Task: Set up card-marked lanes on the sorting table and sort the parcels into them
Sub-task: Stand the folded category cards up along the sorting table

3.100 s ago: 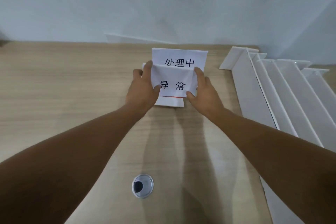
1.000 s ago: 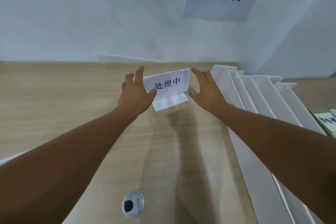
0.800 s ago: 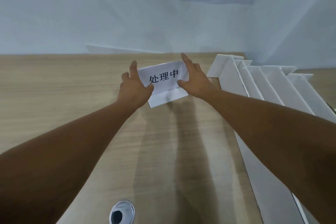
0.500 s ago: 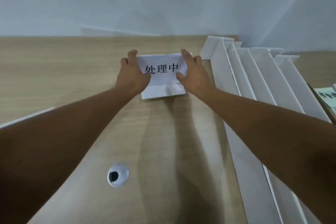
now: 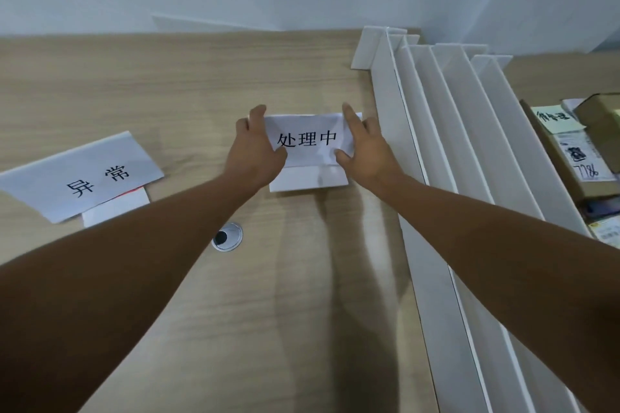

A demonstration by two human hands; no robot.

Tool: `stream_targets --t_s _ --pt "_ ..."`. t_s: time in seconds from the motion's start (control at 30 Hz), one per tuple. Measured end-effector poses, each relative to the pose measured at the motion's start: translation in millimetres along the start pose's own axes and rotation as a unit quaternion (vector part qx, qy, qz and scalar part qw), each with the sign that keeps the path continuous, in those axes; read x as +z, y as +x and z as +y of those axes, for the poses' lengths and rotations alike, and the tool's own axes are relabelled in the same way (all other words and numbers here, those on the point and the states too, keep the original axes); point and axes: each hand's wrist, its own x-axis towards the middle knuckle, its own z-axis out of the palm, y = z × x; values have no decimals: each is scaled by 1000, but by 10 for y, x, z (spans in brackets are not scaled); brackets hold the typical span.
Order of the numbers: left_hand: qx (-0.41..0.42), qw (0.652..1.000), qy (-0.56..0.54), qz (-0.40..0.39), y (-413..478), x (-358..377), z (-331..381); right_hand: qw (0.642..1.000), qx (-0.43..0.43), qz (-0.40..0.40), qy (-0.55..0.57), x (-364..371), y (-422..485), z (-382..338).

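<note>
From the head view, both forearms reach out over the wooden table point(image 5: 161, 84) toward its far edge. The folded white card marked 处理中 point(image 5: 307, 139) is between the two hands. Its printed face is raised toward the camera and its lower flap lies flat on the table on the side nearer the person.

The left hand point(image 5: 255, 151) has its grip clamped on the card's left end, with the thumb on the printed face and the fingers curled over the top edge behind it. The right hand point(image 5: 367, 151) has its grip clamped on the right end. Its thumb presses the lower right of the face and its index finger lies straight along the card's right edge.

The card sits on the right part of the table, just beside a row of long white divider boards point(image 5: 449, 178) that runs from the far edge to the near edge.

A second folded card marked 异常 point(image 5: 84, 178) lies well apart toward the table's left side, turned at an angle. A round metal cable hole point(image 5: 227, 236) is set in the table between the two cards, nearer the person.

Beyond the dividers, by the right edge, lie several parcels point(image 5: 577, 161) with labels. One label has handwritten digits.
</note>
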Motion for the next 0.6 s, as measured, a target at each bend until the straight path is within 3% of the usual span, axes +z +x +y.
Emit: stream_targets --t_s 0.2,0.37,0.5,0.6 --pt "-12 1000 -16 -3 -111 141 -187 1000 -11 -5 -26 131 -174 31" --pt "-11 999 -12 31 -283 -217 -262 999 0 36 27 -145 -247 -125" --pt "-30 995 20 88 -559 -765 -411 994 -71 82 14 -306 -224 -559" --pt "-57 990 29 127 -822 -1270 -696 991 -121 38 40 -103 -156 -1159"
